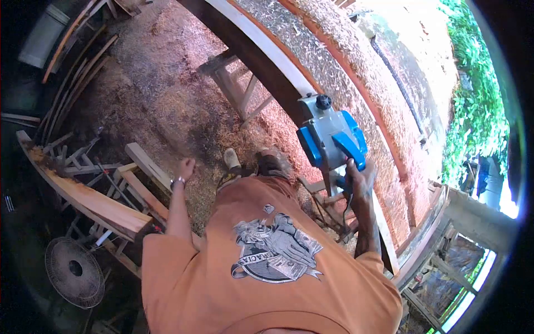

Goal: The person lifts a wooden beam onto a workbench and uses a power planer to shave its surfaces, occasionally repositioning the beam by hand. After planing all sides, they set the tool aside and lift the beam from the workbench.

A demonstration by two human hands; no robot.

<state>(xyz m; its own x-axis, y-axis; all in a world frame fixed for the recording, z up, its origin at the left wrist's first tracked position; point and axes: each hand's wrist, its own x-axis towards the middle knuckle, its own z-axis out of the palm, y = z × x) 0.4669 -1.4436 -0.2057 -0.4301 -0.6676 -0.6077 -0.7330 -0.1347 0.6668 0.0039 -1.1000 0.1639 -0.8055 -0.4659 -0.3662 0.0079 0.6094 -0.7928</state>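
Observation:
My right hand (359,179) grips the rear handle of a blue and grey electric planer (332,136). The planer rests on a long wooden beam (267,42), whose pale upper edge runs from the top of the view down to the lower right. A dark knob tops the planer's front end. Hanging free at my left side, my left hand (186,168) has its fingers curled in, with nothing visible in them; a watch (178,181) is on that wrist. Beside that hand lie pale boards (147,164). The planer covers part of the beam.
A wooden trestle (233,83) stands under the beam, over shavings-covered ground (161,94). At the left, a thick curved timber (89,195) lies on supports above a round fan (74,273). Thin curved strips (78,83) lean at the upper left.

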